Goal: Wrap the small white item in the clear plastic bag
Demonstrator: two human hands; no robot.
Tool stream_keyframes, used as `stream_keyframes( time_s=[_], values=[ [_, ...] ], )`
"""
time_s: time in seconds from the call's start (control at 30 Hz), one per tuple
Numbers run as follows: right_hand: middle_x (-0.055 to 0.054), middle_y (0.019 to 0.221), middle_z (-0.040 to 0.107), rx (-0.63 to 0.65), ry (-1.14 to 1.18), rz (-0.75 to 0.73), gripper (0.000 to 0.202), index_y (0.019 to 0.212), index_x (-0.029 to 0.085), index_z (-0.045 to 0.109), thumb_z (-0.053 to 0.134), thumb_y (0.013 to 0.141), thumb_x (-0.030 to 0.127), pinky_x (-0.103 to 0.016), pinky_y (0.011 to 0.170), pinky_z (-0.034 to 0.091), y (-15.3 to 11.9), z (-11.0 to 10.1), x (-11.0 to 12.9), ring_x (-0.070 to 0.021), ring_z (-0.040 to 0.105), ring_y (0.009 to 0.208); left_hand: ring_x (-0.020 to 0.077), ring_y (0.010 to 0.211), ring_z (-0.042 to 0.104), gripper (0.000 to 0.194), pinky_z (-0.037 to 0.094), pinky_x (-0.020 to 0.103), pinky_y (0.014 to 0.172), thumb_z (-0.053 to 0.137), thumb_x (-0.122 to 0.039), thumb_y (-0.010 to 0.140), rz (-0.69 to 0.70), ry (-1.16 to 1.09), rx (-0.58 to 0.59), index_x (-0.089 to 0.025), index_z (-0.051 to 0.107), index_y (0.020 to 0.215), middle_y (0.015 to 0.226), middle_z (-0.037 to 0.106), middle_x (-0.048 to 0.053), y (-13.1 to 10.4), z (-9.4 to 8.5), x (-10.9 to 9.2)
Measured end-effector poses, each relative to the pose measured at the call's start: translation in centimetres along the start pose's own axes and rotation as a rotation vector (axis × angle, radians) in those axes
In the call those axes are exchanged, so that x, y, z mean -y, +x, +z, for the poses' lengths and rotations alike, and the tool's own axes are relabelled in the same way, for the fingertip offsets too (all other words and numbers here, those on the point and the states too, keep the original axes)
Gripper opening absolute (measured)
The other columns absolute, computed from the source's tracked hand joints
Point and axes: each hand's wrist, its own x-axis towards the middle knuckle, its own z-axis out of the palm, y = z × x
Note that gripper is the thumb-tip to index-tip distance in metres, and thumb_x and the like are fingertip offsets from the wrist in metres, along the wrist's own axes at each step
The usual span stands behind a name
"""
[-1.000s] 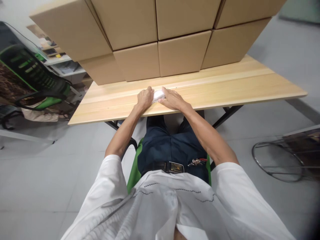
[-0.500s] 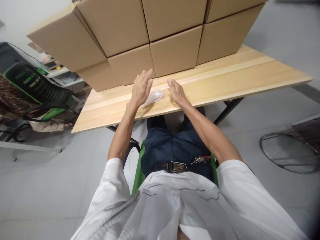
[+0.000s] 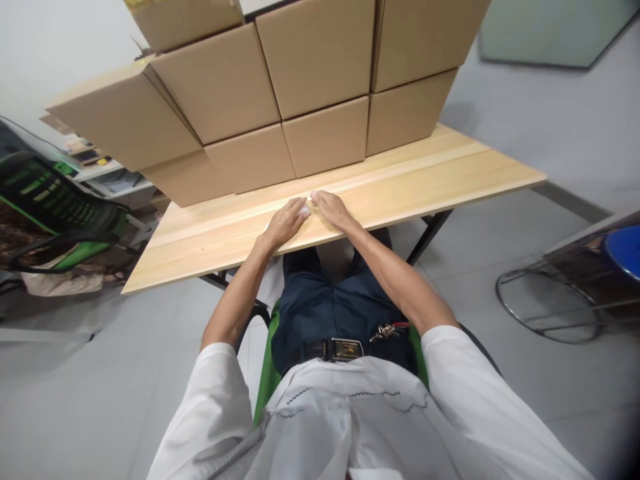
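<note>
On the light wooden table (image 3: 220,237), a small whitish, see-through item (image 3: 304,209) shows between my hands, mostly covered by the left one. My left hand (image 3: 286,223) rests over it near the table's front edge, fingers together and curved down. Just to the right, my right hand (image 3: 330,208) lies on the wood with its fingers bent toward the left hand. The fingertips of both hands are close together. What the fingers press or grip underneath is hidden.
Stacked cardboard boxes (image 3: 325,137) stand along the back of the table. A black and green chair (image 3: 50,207) is at the left. A blue-topped stool (image 3: 625,250) with a metal ring base stands at the right.
Both hands have come down onto the table and closer together. The whitish item, earlier in plain view between them, is now mostly covered. The camera view has shifted, showing more boxes.
</note>
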Motion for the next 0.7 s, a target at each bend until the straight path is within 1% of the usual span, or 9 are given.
stream_keyframes(
  time_s=[0.07,0.13,0.23,0.3,0.4,0.47,0.53,0.6,0.7],
  values=[
    [-0.017,0.137,0.096,0.044,-0.058,-0.004,0.060,0.128,0.022,0.090,0.036,0.136,0.046,-0.043,0.119,0.066,-0.2,-0.4,0.6,-0.0332,0.087,0.130,0.0393,0.179,0.069,0.067,0.053,0.053,0.152,0.054,-0.035,0.130,-0.026,0.005,-0.013,-0.007,0.058,0.192,0.192,0.066,0.033,-0.1,0.2,0.0],
    [-0.017,0.140,0.096,0.065,-0.119,-0.002,0.050,0.128,0.021,0.090,0.042,0.134,0.036,-0.040,0.118,0.063,-0.4,-0.6,1.1,-0.0319,0.087,0.130,0.0407,0.171,0.075,0.067,0.058,0.054,0.147,0.054,-0.035,0.130,-0.040,0.013,-0.012,-0.008,0.058,0.191,0.187,0.069,0.033,-0.1,0.4,0.1],
    [-0.018,0.145,0.096,0.077,-0.199,-0.016,0.041,0.133,0.021,0.091,0.051,0.132,0.031,-0.041,0.120,0.061,-0.7,-0.6,1.6,-0.0327,0.087,0.135,0.0424,0.167,0.077,0.066,0.061,0.056,0.144,0.053,-0.033,0.129,-0.038,0.032,-0.029,-0.009,0.057,0.190,0.182,0.073,0.034,0.1,0.8,0.6],
    [-0.018,0.149,0.095,0.102,-0.232,-0.045,0.039,0.137,0.020,0.091,0.054,0.131,0.029,-0.043,0.124,0.061,-0.9,-0.5,1.8,-0.0339,0.086,0.140,0.0438,0.168,0.077,0.068,0.062,0.060,0.144,0.054,-0.032,0.128,-0.035,0.038,-0.049,-0.008,0.054,0.191,0.181,0.074,0.035,0.2,1.2,1.1],
    [-0.018,0.163,0.091,0.144,-0.251,-0.154,0.040,0.148,0.019,0.091,0.056,0.130,0.025,-0.047,0.136,0.058,-1.0,-0.3,1.9,-0.0335,0.083,0.154,0.0467,0.168,0.078,0.072,0.064,0.067,0.142,0.054,-0.031,0.124,-0.003,0.026,-0.083,-0.004,0.050,0.190,0.181,0.073,0.039,0.5,2.0,2.2],
    [-0.019,0.177,0.084,0.155,-0.248,-0.242,0.043,0.160,0.017,0.088,0.058,0.131,0.025,-0.049,0.147,0.052,-1.1,-0.1,1.9,-0.0329,0.076,0.167,0.0469,0.168,0.078,0.072,0.065,0.070,0.142,0.053,-0.029,0.122,0.038,0.010,-0.107,-0.002,0.052,0.188,0.180,0.074,0.040,0.7,2.5,3.0],
    [-0.020,0.189,0.075,0.166,-0.243,-0.296,0.048,0.173,0.015,0.082,0.063,0.130,0.027,-0.050,0.155,0.046,-1.3,0.0,2.0,-0.0324,0.068,0.179,0.0462,0.171,0.078,0.072,0.064,0.071,0.144,0.053,-0.026,0.119,0.064,-0.001,-0.120,-0.002,0.053,0.187,0.180,0.074,0.039,0.8,2.8,3.6],
    [-0.021,0.196,0.067,0.198,-0.252,-0.301,0.056,0.183,0.012,0.074,0.066,0.130,0.029,-0.048,0.158,0.044,-1.5,0.0,2.1,-0.0318,0.063,0.185,0.0461,0.174,0.075,0.073,0.062,0.071,0.148,0.055,-0.025,0.117,0.063,0.000,-0.113,-0.002,0.053,0.187,0.185,0.071,0.039,0.7,2.9,3.9],
    [-0.019,0.198,0.066,0.249,-0.298,-0.253,0.060,0.190,0.013,0.067,0.066,0.132,0.029,-0.047,0.154,0.050,-2.0,-0.1,2.6,-0.0322,0.065,0.184,0.0459,0.174,0.076,0.066,0.063,0.069,0.148,0.056,-0.027,0.119,0.042,0.010,-0.096,-0.005,0.058,0.181,0.184,0.072,0.037,0.3,2.7,3.8]
  ],
)
